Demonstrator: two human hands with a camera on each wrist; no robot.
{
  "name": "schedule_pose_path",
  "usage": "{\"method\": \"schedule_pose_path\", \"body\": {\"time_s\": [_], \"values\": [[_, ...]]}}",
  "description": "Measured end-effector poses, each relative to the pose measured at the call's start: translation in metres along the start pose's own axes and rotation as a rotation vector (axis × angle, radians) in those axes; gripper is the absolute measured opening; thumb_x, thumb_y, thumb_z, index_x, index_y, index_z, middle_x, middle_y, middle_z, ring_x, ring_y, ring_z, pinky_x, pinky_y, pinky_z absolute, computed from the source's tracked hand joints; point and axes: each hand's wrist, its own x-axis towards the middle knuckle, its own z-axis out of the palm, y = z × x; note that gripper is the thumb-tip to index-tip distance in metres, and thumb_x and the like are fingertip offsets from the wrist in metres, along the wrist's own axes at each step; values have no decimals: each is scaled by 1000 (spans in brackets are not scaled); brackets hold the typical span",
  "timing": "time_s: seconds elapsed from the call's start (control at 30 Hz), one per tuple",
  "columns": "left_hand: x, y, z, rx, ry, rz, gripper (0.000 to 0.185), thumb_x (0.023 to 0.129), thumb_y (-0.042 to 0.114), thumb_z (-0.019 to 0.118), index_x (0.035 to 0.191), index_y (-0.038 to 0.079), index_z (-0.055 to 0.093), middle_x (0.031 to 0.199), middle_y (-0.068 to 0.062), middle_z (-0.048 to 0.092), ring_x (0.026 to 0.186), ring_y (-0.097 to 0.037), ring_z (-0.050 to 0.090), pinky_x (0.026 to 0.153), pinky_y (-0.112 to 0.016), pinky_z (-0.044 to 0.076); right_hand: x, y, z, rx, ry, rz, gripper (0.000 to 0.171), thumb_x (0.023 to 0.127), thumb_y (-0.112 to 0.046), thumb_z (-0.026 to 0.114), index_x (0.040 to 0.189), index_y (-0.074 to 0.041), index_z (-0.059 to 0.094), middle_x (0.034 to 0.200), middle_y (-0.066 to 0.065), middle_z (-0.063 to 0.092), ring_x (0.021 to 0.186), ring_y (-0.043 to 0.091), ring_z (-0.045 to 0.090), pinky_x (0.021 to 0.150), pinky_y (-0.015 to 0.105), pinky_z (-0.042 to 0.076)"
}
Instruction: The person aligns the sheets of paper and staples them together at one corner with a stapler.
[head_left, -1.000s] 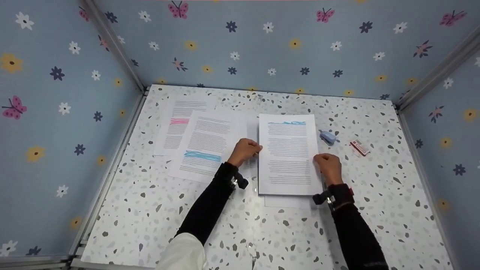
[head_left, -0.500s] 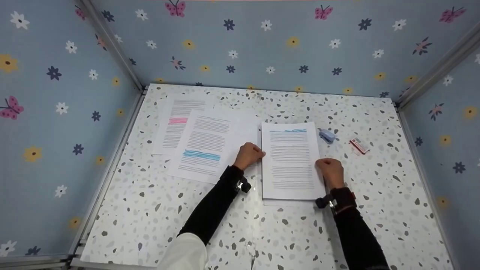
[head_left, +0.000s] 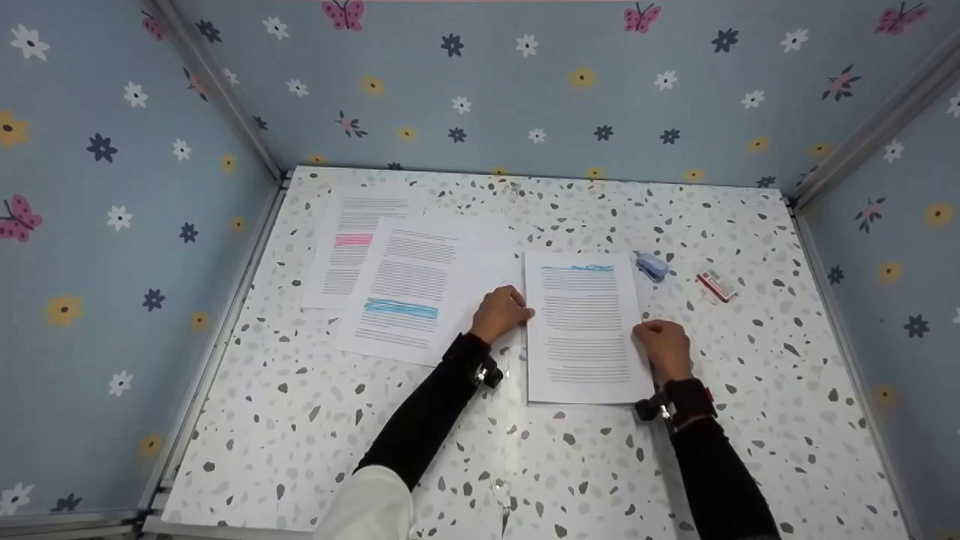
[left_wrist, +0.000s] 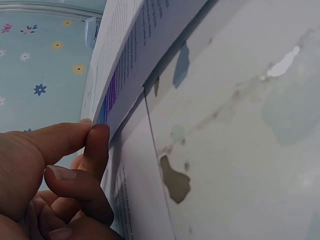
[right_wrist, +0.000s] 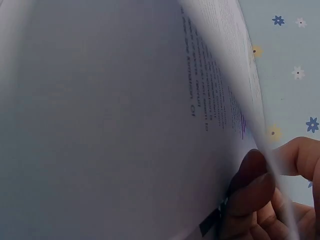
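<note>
A printed paper stack (head_left: 581,322) with a blue-highlighted line near its top lies right of the table's middle, between both hands. My left hand (head_left: 501,313) pinches its left edge between thumb and forefinger. In the left wrist view, the thumb and finger grip the paper edge (left_wrist: 112,95), and purple marking shows on the underside. On the opposite edge, my right hand (head_left: 666,349) pinches the paper too. The right wrist view has a bowed sheet (right_wrist: 110,120) filling most of the frame, with fingers on both sides of its edge. How many sheets are held cannot be told.
A blue-highlighted page (head_left: 405,285) overlaps a pink-highlighted page (head_left: 337,262) on the left. Right of the stack lie a small light-blue stapler (head_left: 652,268) and a red-and-white box (head_left: 717,286). Patterned panels (head_left: 480,112) wall the speckled table (head_left: 300,420).
Both hands have drawn the held paper toward the person and slightly right, lowering it. The sheet edge that stuck out below it is now covered. The pages on the left stay put.
</note>
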Motion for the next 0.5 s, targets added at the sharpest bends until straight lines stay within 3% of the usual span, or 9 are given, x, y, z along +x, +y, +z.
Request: {"method": "schedule_pose_path", "body": {"time_s": [0.3,0.5], "values": [[-3,0,4,83,0,7,21,88,32,79,88,16,65,79,4,68,74,-16,61,64,-32,45,0,1,-1,-5,-3,-11,36,94,-26,62,117,-1,72,111,16,70,80,23,60,69,32,45],[-5,0,5,123,8,29,20,89,31,78,89,16,66,84,3,67,76,-16,61,66,-34,46,-1,1,-3,-25,-1,-30,35,94,-28,62,114,-2,74,101,13,71,74,22,60,65,33,44]]}}
